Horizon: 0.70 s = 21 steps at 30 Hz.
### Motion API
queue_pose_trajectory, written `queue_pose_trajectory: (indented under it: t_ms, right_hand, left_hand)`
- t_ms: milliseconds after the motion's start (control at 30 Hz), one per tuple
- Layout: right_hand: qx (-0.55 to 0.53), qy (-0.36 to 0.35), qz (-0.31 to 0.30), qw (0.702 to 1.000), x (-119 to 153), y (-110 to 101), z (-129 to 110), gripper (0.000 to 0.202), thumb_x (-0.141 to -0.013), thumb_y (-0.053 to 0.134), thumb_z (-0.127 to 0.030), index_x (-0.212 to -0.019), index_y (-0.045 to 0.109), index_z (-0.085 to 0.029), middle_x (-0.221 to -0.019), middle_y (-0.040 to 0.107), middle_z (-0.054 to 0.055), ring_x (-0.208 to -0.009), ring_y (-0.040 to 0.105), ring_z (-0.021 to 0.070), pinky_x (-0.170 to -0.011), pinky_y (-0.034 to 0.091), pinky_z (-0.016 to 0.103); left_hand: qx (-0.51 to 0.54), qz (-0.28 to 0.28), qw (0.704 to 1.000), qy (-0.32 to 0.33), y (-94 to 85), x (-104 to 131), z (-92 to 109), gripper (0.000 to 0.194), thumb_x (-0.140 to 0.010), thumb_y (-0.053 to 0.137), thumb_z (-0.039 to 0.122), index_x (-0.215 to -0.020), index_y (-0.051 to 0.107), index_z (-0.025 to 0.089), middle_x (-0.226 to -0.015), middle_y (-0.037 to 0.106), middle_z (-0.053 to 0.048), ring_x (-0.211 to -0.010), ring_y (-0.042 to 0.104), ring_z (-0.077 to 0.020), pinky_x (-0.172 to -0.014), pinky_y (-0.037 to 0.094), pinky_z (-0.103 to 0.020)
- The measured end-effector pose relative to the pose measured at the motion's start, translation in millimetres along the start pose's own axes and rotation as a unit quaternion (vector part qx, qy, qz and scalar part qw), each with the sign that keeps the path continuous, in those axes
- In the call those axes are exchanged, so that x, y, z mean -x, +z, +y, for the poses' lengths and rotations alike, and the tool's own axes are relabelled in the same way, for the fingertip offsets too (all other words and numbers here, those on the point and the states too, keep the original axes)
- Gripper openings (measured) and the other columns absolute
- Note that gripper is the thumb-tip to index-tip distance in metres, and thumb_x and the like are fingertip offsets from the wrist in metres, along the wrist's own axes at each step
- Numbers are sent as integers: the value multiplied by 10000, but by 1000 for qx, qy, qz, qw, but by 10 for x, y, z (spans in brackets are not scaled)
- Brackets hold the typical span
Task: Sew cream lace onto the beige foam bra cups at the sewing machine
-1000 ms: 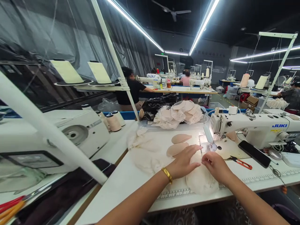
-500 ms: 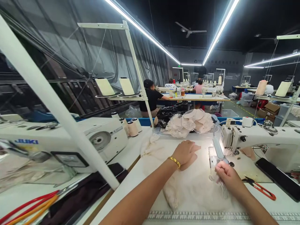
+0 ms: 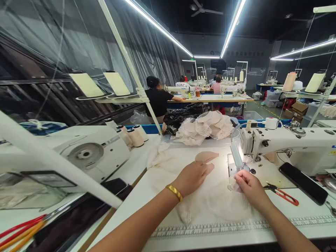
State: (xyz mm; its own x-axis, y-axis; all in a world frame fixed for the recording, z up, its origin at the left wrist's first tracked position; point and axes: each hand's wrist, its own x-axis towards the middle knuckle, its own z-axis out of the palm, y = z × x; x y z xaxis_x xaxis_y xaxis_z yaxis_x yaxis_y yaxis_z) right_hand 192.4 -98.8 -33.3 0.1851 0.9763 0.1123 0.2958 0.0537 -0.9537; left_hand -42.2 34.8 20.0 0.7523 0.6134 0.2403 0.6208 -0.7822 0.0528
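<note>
My left hand (image 3: 193, 178), with a gold bracelet (image 3: 174, 192) at the wrist, has its fingers closed on a small beige fabric piece (image 3: 210, 169). Just beyond the fingertips, a second beige piece (image 3: 206, 156) lies on the table. My right hand (image 3: 248, 183) pinches the edge of a sheer off-white fabric (image 3: 223, 203), close to the needle plate of the white sewing machine (image 3: 294, 140). That fabric spreads over the table between my arms. A lit lamp (image 3: 236, 155) hangs beside the needle area.
Orange thread snips (image 3: 285, 196) and a black phone (image 3: 303, 182) lie at the right. A lace-edged fabric pile (image 3: 201, 127) stands behind. A printed ruler (image 3: 210, 229) runs along the front edge. At left are another machine (image 3: 91, 150) and thread cones (image 3: 136, 136). A co-worker (image 3: 157, 98) sits ahead.
My left hand has drawn back toward me with a beige piece, and the other piece now shows apart from it. My right hand still pinches the sheer fabric. The view has shifted.
</note>
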Motion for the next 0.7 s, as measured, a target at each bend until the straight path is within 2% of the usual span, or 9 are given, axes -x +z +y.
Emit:
queue_pose_trajectory:
  t_ms: [133,267,300,367,467,533,600,667,700]
  right_hand:
    - [10,-9,18,1000,22,-7,-29,395,-980,513,-590,-838,584,-228,-731,609,-7,-671,512,178,-638,384,289]
    - [18,-23,32,999,39,-37,-93,412,-969,536,-608,-847,615,-222,-807,680,17,-679,510,176,-650,372,295]
    - [14,-25,29,999,40,-47,-108,426,-969,530,-621,-852,621,-221,-818,692,21,-679,518,176,-651,382,295]
    - [1,-25,19,1000,38,-69,-129,479,-983,477,-658,-864,627,-219,-819,699,27,-684,550,181,-655,416,298]
    - [-29,-23,-7,999,44,-91,-127,528,-1002,414,-683,-938,647,-213,-785,672,19,-705,599,190,-670,466,304]
    - [-39,-24,-26,999,65,-89,-117,452,-981,516,-640,-1022,660,-213,-735,628,-7,-683,590,183,-647,462,294]
    - [-27,-37,-35,998,106,-79,-124,336,-950,634,-529,-1074,672,-219,-761,639,-14,-709,602,179,-663,466,287]
    - [3,-68,-46,997,161,-76,-159,218,-955,652,-413,-1064,687,-227,-844,692,1,-788,641,185,-721,488,292]
    - [19,-89,-53,994,192,-82,-186,168,-968,638,-367,-1049,694,-231,-897,718,9,-832,660,187,-757,498,296]
  left_hand:
    - [7,57,998,0,-14,11,59,311,-1036,463,296,-815,659,195,-806,712,-80,-765,664,-253,-708,498,-339]
    - [74,146,986,-14,-280,-57,243,264,-997,447,190,-1024,709,187,-985,747,-98,-901,666,-247,-802,517,-352]
    - [128,134,982,-17,-346,-57,320,261,-991,458,197,-1034,716,197,-990,753,-75,-899,670,-231,-791,517,-333]
    - [249,51,967,-20,-417,-31,496,198,-947,529,223,-928,726,216,-906,758,-10,-827,676,-194,-717,500,-283]
    - [302,-63,951,-36,-334,25,735,144,-861,565,182,-778,680,204,-747,715,30,-718,650,-174,-628,435,-266]
    - [291,-72,953,-50,-209,38,834,119,-854,559,190,-780,653,194,-734,693,14,-708,634,-186,-625,430,-283]
    - [293,-34,955,-36,-116,18,874,111,-851,583,231,-914,660,183,-903,717,-38,-849,654,-223,-735,494,-329]
    - [323,-7,946,14,-96,-26,866,355,-803,644,259,-1147,625,175,-1186,680,-98,-1095,624,-267,-944,503,-396]
    - [353,-29,934,41,-114,-50,848,485,-770,672,262,-1240,584,183,-1267,648,-104,-1168,599,-276,-1004,488,-409]
